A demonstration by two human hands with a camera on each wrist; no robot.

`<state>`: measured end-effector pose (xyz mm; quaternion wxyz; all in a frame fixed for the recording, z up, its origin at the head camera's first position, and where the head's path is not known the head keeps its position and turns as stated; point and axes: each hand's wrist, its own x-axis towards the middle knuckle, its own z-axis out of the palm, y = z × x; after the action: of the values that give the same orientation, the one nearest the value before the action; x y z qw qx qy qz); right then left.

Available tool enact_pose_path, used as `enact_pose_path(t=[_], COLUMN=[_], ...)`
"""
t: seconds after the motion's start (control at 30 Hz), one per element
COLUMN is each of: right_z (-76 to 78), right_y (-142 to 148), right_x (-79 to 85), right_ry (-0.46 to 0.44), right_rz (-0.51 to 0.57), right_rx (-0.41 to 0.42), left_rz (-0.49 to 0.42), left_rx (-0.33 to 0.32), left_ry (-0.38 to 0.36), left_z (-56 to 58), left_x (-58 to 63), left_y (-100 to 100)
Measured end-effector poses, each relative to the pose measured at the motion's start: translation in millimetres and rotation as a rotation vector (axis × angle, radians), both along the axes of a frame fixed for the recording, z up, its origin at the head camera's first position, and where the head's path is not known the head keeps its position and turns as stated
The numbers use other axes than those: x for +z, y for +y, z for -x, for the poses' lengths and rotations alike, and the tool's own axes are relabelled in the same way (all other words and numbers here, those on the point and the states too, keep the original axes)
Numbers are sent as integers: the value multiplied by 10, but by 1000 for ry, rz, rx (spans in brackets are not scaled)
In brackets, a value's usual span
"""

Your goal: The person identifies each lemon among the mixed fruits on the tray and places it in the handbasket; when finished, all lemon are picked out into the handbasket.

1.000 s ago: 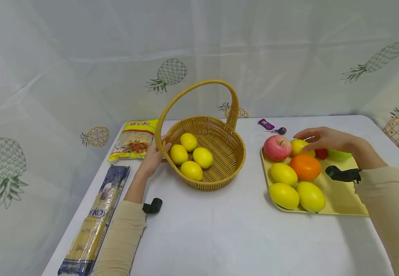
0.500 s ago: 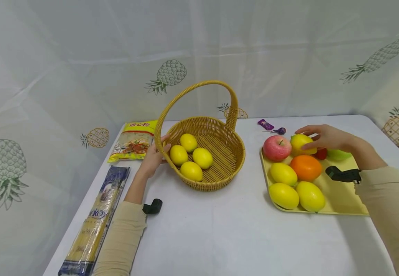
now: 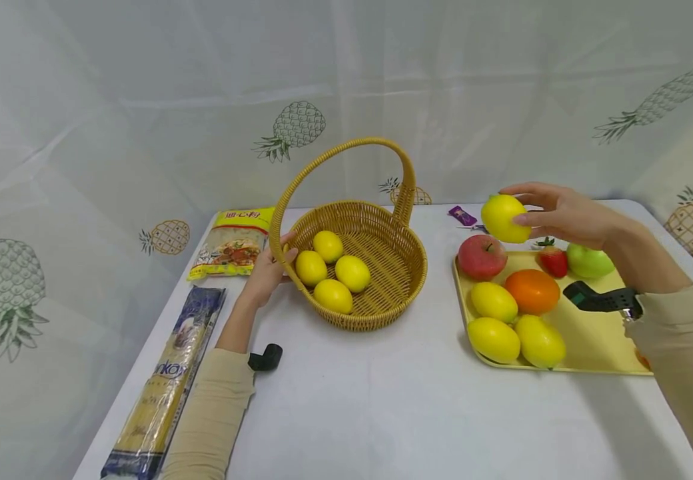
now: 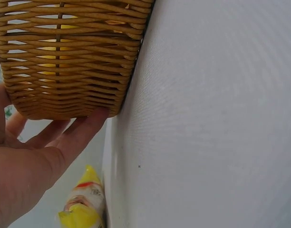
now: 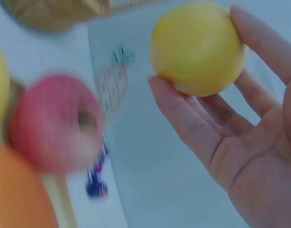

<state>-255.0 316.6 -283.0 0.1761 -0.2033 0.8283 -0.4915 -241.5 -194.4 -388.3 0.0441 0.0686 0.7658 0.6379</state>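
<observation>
In the head view, my right hand (image 3: 568,213) pinches a yellow lemon (image 3: 505,218) between thumb and fingertips, up above the back of the fruit tray. The right wrist view shows that lemon (image 5: 198,47) held at the fingertips, away from the palm. My left hand (image 3: 267,272) holds the left side of a round wicker basket (image 3: 382,319), close to the foot of its tall handle. Its fingers (image 4: 83,130) lie along the lower outer wall in the left wrist view. Several lemons (image 3: 333,297) sit in the basket's left half.
A yellow tray (image 3: 598,340) holds a red apple (image 3: 482,257), an orange (image 3: 532,292), a strawberry (image 3: 553,261), a green apple (image 3: 588,261) and several lemons. Purple candy (image 3: 462,215) lies behind it. Left are a noodle packet (image 3: 235,245) and a spaghetti pack (image 3: 166,387).
My right hand has taken the lemon from beside the red apple and raised it off the tray, uncovering the strawberry and green apple. The left hand and basket stay put.
</observation>
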Motion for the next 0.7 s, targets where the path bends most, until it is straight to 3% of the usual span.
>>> enact_pose_path(t=[0.1,0.23,0.47,0.7], right_z=[-22,-40,5,7], right_y=[-244,-607,-1281,-1867], right_x=[33,16,-175,-374], right_ry=[-46,-102,-141,-264], right_rz=[63,41,-76,-72], right_rx=[62,121,271,358], left_rz=[1,-3,-11,-9], left_rx=[-2,-7,-8,-9], left_ry=[-3,-1,-9,-3], left_z=[-2,-5,-7,-8], left_x=[-2,-2,-23,-4], left_y=[-2,-3,-14,-4])
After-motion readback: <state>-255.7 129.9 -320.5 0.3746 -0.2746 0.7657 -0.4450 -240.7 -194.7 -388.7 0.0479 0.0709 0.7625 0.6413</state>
